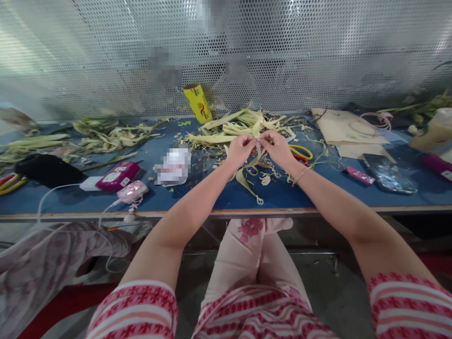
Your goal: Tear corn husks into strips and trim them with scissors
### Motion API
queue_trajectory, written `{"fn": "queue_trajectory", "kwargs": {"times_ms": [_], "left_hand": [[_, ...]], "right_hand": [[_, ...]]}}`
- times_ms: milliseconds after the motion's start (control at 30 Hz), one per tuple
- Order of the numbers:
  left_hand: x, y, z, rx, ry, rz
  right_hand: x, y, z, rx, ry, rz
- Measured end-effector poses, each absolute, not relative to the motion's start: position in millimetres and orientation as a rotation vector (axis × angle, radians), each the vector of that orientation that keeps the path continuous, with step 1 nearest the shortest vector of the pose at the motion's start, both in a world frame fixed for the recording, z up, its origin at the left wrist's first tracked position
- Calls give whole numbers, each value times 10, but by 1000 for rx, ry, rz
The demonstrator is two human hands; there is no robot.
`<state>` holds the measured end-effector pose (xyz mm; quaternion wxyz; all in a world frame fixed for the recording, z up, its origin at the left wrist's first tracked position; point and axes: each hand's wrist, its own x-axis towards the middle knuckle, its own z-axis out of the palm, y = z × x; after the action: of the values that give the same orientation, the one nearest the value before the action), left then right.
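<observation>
My left hand (242,149) and my right hand (275,147) meet above the middle of the table. The fingertips of both are pinched together on a pale green plant strip (258,147), mostly hidden by the fingers. Just behind them lies a heap of long, pale yellow-green leafy pieces (243,123), like husks or wilted petals. Below the hands, a limp strip with a curled end (243,181) rests among small scraps. Scissors with yellow and red handles (301,152) lie right beside my right hand.
A yellow cardboard tube (198,102) leans near the perforated metal screen (123,56). Leftward are a white packet (173,165), a purple device (119,176) on a cable and more plant pieces (113,134). Rightward are brown paper (344,126), a phone (389,173) and a cup (434,132).
</observation>
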<state>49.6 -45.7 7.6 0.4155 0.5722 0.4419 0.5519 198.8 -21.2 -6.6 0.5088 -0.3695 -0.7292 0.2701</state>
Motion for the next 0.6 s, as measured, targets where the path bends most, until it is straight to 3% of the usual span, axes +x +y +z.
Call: {"fn": "queue_trajectory", "kwargs": {"times_ms": [267,600], "left_hand": [[539,-495,126,1075,1013,1396],[353,-259,79,773,1014,1565]], "right_hand": [[2011,-300,-10,-691,-1942,343],[2059,-234,-35,-547,-2031,374]]}}
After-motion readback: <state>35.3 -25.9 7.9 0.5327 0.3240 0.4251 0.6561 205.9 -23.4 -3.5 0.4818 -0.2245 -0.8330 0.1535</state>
